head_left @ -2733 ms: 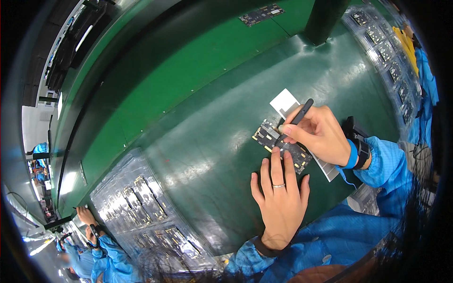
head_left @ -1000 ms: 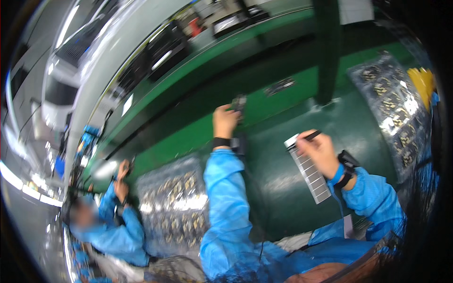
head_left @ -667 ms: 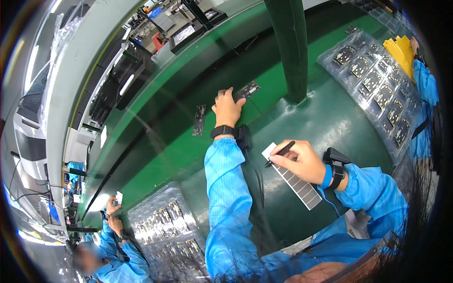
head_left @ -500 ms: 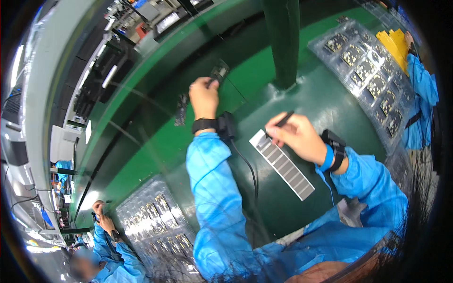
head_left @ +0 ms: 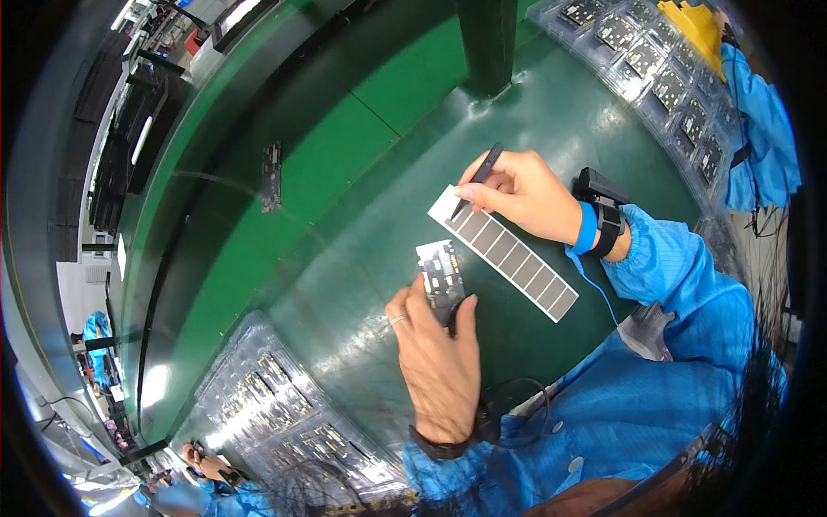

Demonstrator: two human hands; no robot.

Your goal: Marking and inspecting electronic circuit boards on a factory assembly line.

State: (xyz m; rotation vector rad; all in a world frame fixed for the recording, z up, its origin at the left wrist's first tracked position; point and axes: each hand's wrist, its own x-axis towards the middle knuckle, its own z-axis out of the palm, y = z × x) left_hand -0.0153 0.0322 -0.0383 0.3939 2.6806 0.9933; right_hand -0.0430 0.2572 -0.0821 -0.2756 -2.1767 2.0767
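Note:
My left hand [head_left: 438,366] grips a dark circuit board [head_left: 444,289] by its sides, thumb on one edge and fingers on the other. The board lies at the left of a white strip [head_left: 564,306] with a row of grey rectangular labels [head_left: 504,250]. My right hand [head_left: 525,194] is closed around black tweezers [head_left: 484,172], and their tip points down at the strip's far end, by the first grey labels. A blue wrist strap [head_left: 587,228] with a cord circles my right wrist. Whether a label is caught in the tip is too small to tell.
Another circuit board [head_left: 271,177] lies on the green belt [head_left: 345,138]. Clear trays of boards stand at the far right [head_left: 668,86] and near left [head_left: 267,401]. A green post [head_left: 487,43] rises from the table. Co-workers' sleeves [head_left: 758,138] and hands [head_left: 207,465] show at both sides.
My left hand has come back from the green belt with a circuit board to beside the label strip. My right hand stays at the strip's far end with the tweezers. The view has shifted.

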